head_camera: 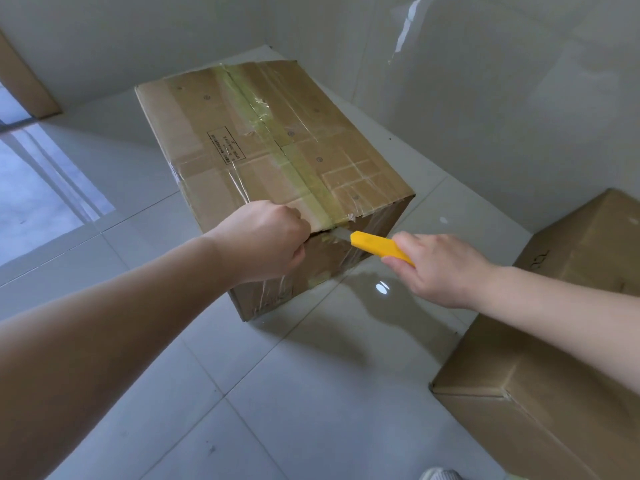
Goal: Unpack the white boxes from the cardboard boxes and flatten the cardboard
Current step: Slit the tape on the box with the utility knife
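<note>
At about 9 o'clock the tiled floor (pixel 145 230) carries a bright patch of light, and a cardboard sheet (pixel 24 81) leans against the wall at 10 o'clock. The left hand (pixel 266 240) reaches in from 8 o'clock, its fingers (pixel 298 220) curled over the near top edge of the taped cardboard box (pixel 270 140), gripping the flap there just left of the yellowish tape strip (pixel 277 133) that runs along the top seam. That box sits closed on the floor at the centre, reaching toward 12 o'clock into the wall corner. Just right of the left hand, the yellow utility knife (pixel 377 247) points at the box's near top edge, its blade (pixel 341 234) touching the tape where the seam meets the front face. The right hand (pixel 440 268), coming in from 4 o'clock, has its fingers wrapped round the knife handle. At 4 to 5 o'clock a second cardboard box (pixel 540 393) stands closed on the floor, partly behind the right forearm.
</note>
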